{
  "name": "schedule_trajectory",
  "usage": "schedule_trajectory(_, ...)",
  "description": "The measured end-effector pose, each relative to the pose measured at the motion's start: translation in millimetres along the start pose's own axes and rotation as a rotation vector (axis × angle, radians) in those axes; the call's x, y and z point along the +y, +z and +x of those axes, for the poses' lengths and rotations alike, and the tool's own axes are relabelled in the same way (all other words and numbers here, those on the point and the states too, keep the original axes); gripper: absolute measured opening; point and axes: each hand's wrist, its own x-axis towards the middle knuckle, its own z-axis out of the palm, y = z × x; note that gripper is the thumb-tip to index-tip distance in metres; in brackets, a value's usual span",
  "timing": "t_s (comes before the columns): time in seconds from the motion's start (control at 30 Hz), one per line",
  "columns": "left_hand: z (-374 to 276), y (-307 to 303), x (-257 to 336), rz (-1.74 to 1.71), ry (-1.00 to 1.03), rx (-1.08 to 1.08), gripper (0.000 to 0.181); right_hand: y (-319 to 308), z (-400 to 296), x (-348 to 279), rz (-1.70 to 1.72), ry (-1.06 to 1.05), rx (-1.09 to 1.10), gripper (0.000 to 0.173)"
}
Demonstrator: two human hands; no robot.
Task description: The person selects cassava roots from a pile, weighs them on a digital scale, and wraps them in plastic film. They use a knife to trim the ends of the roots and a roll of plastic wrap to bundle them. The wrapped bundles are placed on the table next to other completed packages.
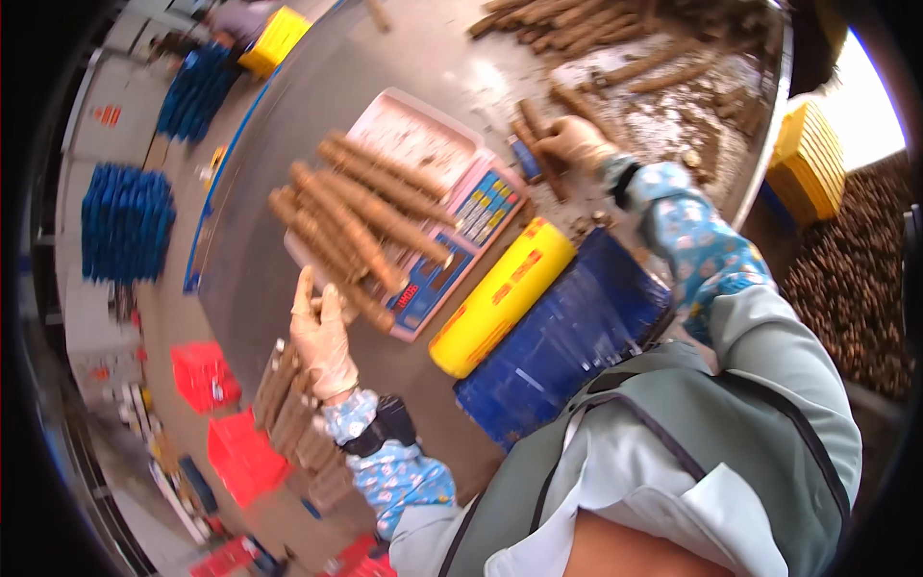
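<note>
Several long brown roots [353, 223] lie across a pink digital scale [414, 126] with a blue keypad panel. My left hand [324, 342], in a pale glove, is beside the lower left of the scale, its fingers apart and nothing seen in it. To the right of the scale, my gloved right hand [573, 144] is at a short brown root and a small blue object [526, 159], its fingers closed around the root's middle. Below the scale, a yellow roll [505, 296] with red print lies next to a blue, film-covered block [562, 339].
More roots [570, 25] and loose soil [674, 130] cover the table's far right. Bundled roots [288, 404] lie left of my left wrist. Red crates [245, 454], blue stacked crates [126, 220] and a yellow stack [807, 166] stand around. A person [241, 18] is at the far upper left.
</note>
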Motion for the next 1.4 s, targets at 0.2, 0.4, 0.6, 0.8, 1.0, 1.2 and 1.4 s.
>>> schedule_trajectory(0.2, -93, -45, -24, -0.079, -0.169, 0.216, 0.044, -19, -1, -15, 0.424, 0.062, -0.067, 0.032)
schedule_trajectory(0.4, -161, -53, -66, -0.285, -0.289, 0.276, 0.041, 12, -54, -170, 0.317, -0.241, -0.240, 0.039)
schedule_trajectory(0.6, -181, -32, -60, -0.314, -0.323, 0.254, 0.041, 85, -45, -242, 0.264, -0.412, -0.345, 0.034)
schedule_trajectory(0.8, -206, -29, -72, -0.361, -0.353, 0.284, 0.041, 127, -9, -246, -0.120, -0.528, -0.242, 0.031)
schedule_trajectory(1.0, -208, -24, -81, -0.405, -0.365, 0.238, 0.041, 100, -7, -214, -0.054, -0.500, -0.189, 0.048)
schedule_trajectory(1.2, -180, -36, -59, -0.356, -0.255, 0.174, 0.041, 64, -30, -200, 0.093, -0.336, -0.255, 0.036)
schedule_trajectory(1.4, -119, -41, -44, -0.149, -0.013, 0.236, 0.053, 34, 0, -177, 0.448, -0.252, -0.327, 0.028)
